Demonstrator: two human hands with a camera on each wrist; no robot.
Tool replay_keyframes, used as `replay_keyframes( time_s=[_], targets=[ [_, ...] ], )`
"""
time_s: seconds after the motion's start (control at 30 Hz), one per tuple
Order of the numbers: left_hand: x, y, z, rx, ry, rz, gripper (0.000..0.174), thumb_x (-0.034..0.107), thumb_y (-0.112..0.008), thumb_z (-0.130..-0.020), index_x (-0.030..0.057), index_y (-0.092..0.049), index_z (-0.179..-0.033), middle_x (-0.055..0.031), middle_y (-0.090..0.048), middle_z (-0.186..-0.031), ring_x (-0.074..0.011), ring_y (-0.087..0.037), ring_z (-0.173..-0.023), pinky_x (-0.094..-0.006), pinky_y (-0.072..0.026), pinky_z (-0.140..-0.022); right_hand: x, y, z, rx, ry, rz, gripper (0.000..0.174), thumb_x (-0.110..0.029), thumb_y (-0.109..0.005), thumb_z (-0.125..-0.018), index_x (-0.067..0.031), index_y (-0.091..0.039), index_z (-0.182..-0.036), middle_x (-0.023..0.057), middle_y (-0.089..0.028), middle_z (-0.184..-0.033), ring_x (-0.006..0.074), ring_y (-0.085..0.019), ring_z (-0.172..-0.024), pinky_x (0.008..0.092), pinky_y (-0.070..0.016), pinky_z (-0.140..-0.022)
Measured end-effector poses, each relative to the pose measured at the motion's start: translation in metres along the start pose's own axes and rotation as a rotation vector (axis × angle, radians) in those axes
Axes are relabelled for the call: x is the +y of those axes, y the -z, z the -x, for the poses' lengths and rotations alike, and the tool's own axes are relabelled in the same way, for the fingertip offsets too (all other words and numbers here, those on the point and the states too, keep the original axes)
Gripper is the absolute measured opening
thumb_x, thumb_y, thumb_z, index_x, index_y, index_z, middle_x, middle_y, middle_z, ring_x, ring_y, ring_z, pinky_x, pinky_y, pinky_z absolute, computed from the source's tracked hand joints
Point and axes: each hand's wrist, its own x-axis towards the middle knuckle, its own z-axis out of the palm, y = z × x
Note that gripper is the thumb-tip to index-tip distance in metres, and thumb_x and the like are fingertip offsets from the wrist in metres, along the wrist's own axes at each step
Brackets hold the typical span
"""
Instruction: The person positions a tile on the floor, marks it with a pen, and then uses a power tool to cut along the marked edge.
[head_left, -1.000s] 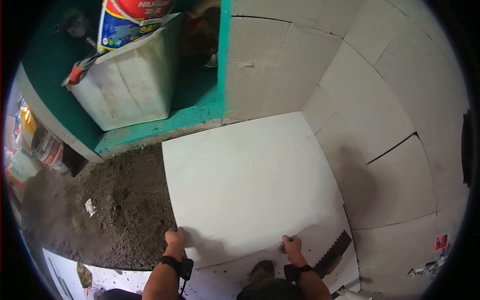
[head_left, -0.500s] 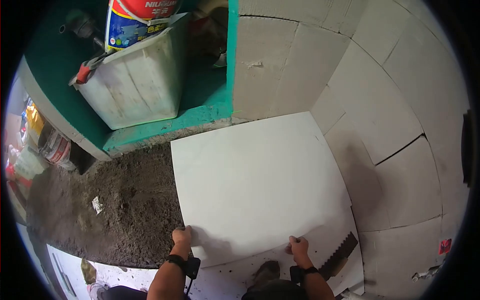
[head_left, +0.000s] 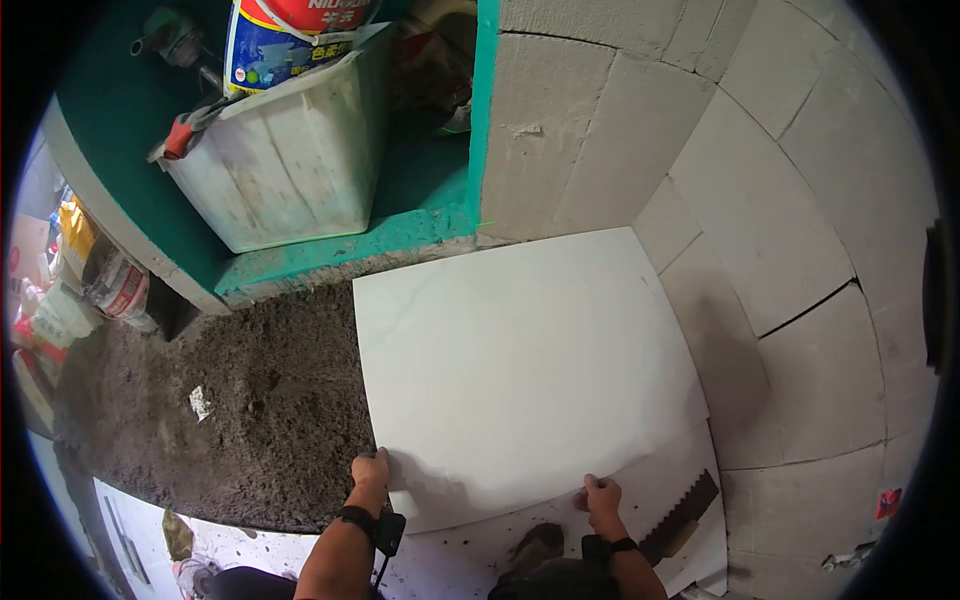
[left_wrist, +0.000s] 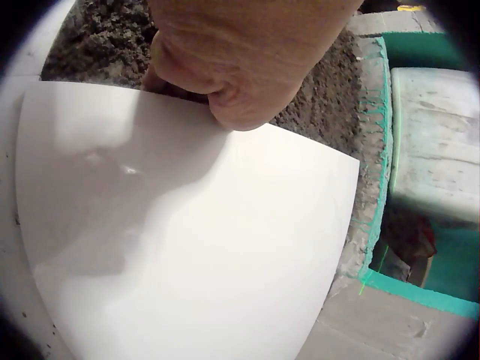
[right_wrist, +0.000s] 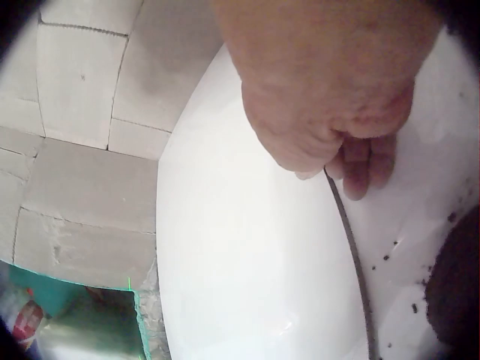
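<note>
A large white tile (head_left: 520,370) lies in the corner, its left edge beside dark mortar (head_left: 270,410). My left hand (head_left: 370,476) grips the tile's left edge near its front corner. In the left wrist view the left hand (left_wrist: 232,67) has its thumb on the top face and its fingers curled past the edge, partly hidden. My right hand (head_left: 601,500) pinches the front edge. The right wrist view shows the right hand (right_wrist: 330,112) with fingertips beyond that edge, above a white surface (right_wrist: 397,247) dotted with crumbs.
A toothed trowel (head_left: 682,518) lies at the right on the white surface. Grey block walls (head_left: 800,230) rise behind and to the right. A dirty white tub (head_left: 285,165) with a paint bucket (head_left: 290,45) stands in a green recess. Bags and a bottle (head_left: 122,288) are at the left.
The view has shifted, so the tile, hands and tub appear slightly further right. Both hands keep their hold on the tile's edges.
</note>
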Motion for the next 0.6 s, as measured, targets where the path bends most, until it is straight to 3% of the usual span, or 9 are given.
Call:
replay_keyframes(
  time_s=[0.33, 0.43, 0.5, 0.6],
  targets=[
    [-0.036, -0.015, -0.043, -0.068, 0.001, 0.066, 0.046, 0.033, -0.066, -0.085, -0.0051, -0.066, -0.110, -0.0210, -0.068, -0.108, -0.0310, -0.065, -0.104, -0.0359, -0.0493, -0.090, -0.007, 0.001, 0.002, -0.017, -0.039, -0.065, 0.024, -0.013, -0.063, -0.085, 0.0016, -0.053, -0.070, 0.0091, -0.056, -0.065, 0.0220, -0.061, -0.051, 0.0347, -0.0498, -0.041],
    [-0.027, -0.011, -0.028, -0.033, -0.012, 0.062, 0.047, 0.035, -0.066, -0.084, -0.0045, -0.066, -0.111, -0.0209, -0.068, -0.108, -0.0308, -0.065, -0.104, -0.0358, -0.0491, -0.091, -0.010, 0.000, 0.006, -0.043, -0.105, -0.101, 0.022, -0.014, -0.061, -0.086, 0.0020, -0.055, -0.073, 0.0096, -0.057, -0.067, 0.0221, -0.061, -0.053, 0.0347, -0.0517, -0.043],
    [-0.037, -0.013, -0.040, -0.043, -0.028, 0.054, 0.048, 0.035, -0.065, -0.084, -0.0046, -0.066, -0.110, -0.0221, -0.067, -0.108, -0.0316, -0.065, -0.104, -0.0364, -0.0491, -0.091, -0.003, 0.007, -0.003, -0.095, -0.125, 0.000, 0.027, -0.022, -0.062, -0.090, 0.0043, -0.056, -0.084, 0.0110, -0.059, -0.075, 0.0267, -0.064, -0.057, 0.0396, -0.0566, -0.051],
    [-0.005, -0.001, 0.004, -0.021, -0.087, -0.136, 0.047, 0.036, -0.062, -0.085, -0.0035, -0.066, -0.110, -0.0232, -0.067, -0.108, -0.0333, -0.064, -0.106, -0.0374, -0.0487, -0.092, -0.010, 0.007, 0.002, -0.102, -0.163, -0.072, 0.028, -0.024, -0.060, -0.092, 0.0042, -0.057, -0.089, 0.0116, -0.060, -0.078, 0.0271, -0.064, -0.061, 0.0413, -0.0573, -0.055]
  ],
)
